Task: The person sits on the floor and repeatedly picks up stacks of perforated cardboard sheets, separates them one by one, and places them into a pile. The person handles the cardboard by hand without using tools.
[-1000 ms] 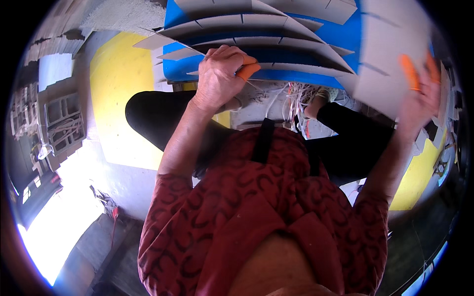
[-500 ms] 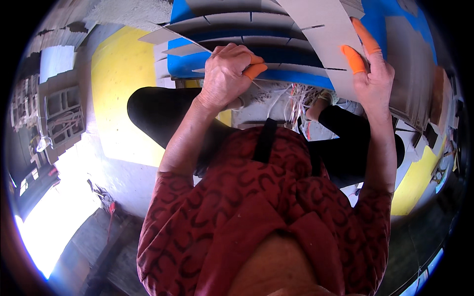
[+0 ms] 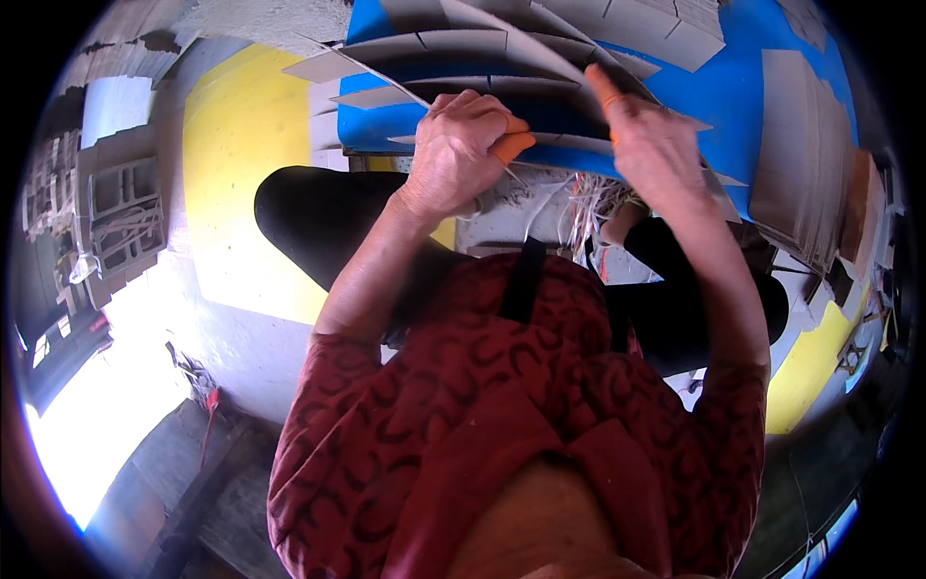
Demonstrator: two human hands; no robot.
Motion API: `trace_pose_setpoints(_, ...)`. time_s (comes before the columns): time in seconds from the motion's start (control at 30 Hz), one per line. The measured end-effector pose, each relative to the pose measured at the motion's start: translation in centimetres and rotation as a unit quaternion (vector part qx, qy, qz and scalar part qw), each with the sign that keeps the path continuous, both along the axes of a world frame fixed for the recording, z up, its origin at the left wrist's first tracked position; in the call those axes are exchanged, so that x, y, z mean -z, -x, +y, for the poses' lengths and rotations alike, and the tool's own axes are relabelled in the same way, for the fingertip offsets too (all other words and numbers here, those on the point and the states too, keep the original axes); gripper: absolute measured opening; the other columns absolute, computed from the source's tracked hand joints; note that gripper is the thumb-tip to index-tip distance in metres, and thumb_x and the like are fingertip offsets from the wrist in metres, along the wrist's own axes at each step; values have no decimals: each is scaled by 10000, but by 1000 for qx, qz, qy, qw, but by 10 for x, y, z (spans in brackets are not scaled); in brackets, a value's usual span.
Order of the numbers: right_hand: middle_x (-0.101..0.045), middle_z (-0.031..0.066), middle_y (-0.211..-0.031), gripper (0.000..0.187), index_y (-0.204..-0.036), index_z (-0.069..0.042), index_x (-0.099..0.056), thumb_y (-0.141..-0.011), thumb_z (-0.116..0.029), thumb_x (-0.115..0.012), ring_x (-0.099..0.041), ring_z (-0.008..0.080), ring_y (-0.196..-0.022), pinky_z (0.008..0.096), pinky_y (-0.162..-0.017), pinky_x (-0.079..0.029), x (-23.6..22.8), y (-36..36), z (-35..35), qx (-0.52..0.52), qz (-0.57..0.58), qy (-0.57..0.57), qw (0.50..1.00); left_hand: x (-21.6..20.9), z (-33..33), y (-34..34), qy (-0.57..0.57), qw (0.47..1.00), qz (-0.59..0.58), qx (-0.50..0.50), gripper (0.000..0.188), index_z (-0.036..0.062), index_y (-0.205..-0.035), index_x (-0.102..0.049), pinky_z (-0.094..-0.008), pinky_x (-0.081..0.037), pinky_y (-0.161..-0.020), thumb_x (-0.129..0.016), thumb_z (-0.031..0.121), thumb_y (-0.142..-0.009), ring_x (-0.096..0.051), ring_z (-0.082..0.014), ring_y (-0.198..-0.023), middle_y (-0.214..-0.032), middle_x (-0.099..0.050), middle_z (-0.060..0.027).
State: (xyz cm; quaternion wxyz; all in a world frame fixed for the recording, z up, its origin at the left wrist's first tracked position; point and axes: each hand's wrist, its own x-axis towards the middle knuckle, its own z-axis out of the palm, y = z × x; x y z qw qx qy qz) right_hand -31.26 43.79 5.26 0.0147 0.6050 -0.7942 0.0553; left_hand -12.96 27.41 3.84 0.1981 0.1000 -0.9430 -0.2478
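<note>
Several long grey-brown cardboard strips (image 3: 463, 92) with slits stand on edge, one behind another, on a blue work surface (image 3: 694, 96). My left hand (image 3: 468, 150) is closed round a narrow cardboard strip (image 3: 371, 72) that crosses their left ends. Orange finger covers show on its thumb and forefinger. My right hand (image 3: 656, 154), also with orange covers, grips another cardboard strip (image 3: 526, 43), now edge-on and slanting across the right part of the long strips. The hand hides part of this strip, and I cannot tell whether its slits have met the others.
A stack of cardboard sheets (image 3: 801, 154) lies at the right of the blue surface, with slit cardboard pieces (image 3: 656, 24) at the far side. Loose pale scraps (image 3: 588, 207) hang below the near edge. A yellow sheet (image 3: 251, 183) lies on the left.
My right hand has moved left and inward, turning its cardboard strip from broad side up to edge-on across the long strips. My left hand has barely moved.
</note>
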Motion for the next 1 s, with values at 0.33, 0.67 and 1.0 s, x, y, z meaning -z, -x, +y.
trace_pose_setpoints(0.33,-689,107,-1019,497,-1407,-258,-493,-926,-236,-617,-686,257,-945,413,-759,-558,10,176,96,344,91,-35,934,-18,-6,-10,6,999,28,-22,230,94,-909,-745,-378,-502,-872,-831,117,-696,-662,-234,-889,-897,-707,-59)
trace_pose_setpoints(0.67,-612,148,-1284,376,-1258,-75,-618,-889,-69,-545,-644,295,-1092,386,-938,-516,-60,204,181,324,124,243,906,-2,-7,-4,-22,1000,3,-2,172,68,-859,-742,-354,-504,-846,-799,31,-701,-657,-230,-837,-844,-694,-63)
trace_pose_setpoints(1.0,-652,180,-1199,641,-1339,11,-499,-725,157,-612,-684,293,-761,327,-722,-548,-16,-9,35,-2,-128,378,917,-4,6,11,-47,999,5,19,133,54,-818,-734,-328,-504,-789,-776,21,-696,-646,-225,-798,-809,-685,-58)
